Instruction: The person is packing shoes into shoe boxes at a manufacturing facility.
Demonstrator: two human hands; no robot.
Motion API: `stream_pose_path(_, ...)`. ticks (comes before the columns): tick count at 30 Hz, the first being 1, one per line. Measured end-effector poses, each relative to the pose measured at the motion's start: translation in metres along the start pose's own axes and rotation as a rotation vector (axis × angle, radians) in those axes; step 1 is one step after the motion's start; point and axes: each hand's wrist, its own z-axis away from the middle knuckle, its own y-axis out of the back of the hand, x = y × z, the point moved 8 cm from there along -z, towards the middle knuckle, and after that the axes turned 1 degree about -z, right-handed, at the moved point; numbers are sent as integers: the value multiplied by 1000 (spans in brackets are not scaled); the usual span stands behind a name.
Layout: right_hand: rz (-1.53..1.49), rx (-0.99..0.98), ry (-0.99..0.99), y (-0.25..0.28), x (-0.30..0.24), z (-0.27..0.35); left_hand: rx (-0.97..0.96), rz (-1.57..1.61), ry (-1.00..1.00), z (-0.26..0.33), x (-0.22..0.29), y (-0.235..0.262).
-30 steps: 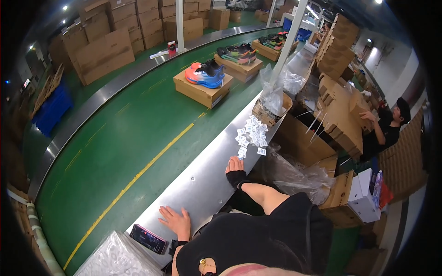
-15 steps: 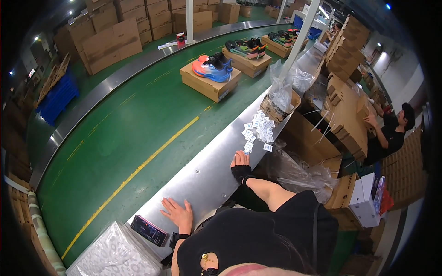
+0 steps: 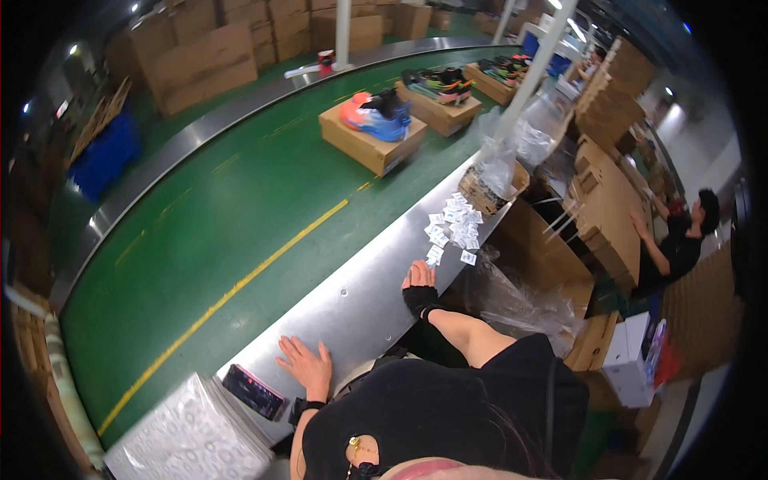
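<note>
My left hand (image 3: 306,366) lies flat on the metal ledge (image 3: 352,320), fingers spread, holding nothing. Just beside it is a phone (image 3: 254,391) with a lit screen. Farther right, my right hand (image 3: 418,290), in a black fingerless glove, rests on the same ledge with its fingers stretched out. Its fingertips reach the near end of a loose heap of small white packets (image 3: 460,222); whether they touch the nearest packet is unclear. One packet (image 3: 469,258) lies apart at the ledge's right edge.
Cardboard boxes bearing sneakers (image 3: 374,116) stand on the green conveyor (image 3: 240,208). A stack of silvery patterned sheets (image 3: 188,436) lies at lower left. Beyond the packets stands a carton of clear plastic bags (image 3: 496,172). A co-worker (image 3: 680,244) handles flat cardboard (image 3: 612,212) at right.
The view has tilted slightly, shifting the background. Both my hands stay in nearly the same places. The co-worker's arms and head have moved a little over the cardboard.
</note>
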Motion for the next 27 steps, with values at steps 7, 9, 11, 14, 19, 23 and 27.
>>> stream_pose_path(7, 160, -25, 80, 5, -5, 0, -32, 76, -2, -18, -3, -7)
stream_pose_path(9, 50, -39, 65, 5, -4, -11, -26, 120, 9, -21, -6, -10)
stream_pose_path(11, 6, -58, 64, 7, -15, -8, -23, 155, 21, -22, -11, -7)
stream_pose_path(14, -50, -143, 68, 8, -27, -6, -33, 160, 63, -19, -20, -6)
stream_pose_path(19, 9, -159, 110, 7, -37, -3, -31, 161, 64, -11, -28, -9)
stream_pose_path(23, 4, -155, 100, 10, -36, -2, -43, 149, 64, -10, -27, -6)
stream_pose_path(27, -11, -137, 87, 12, -33, -2, -41, 143, 61, -11, -25, -9)
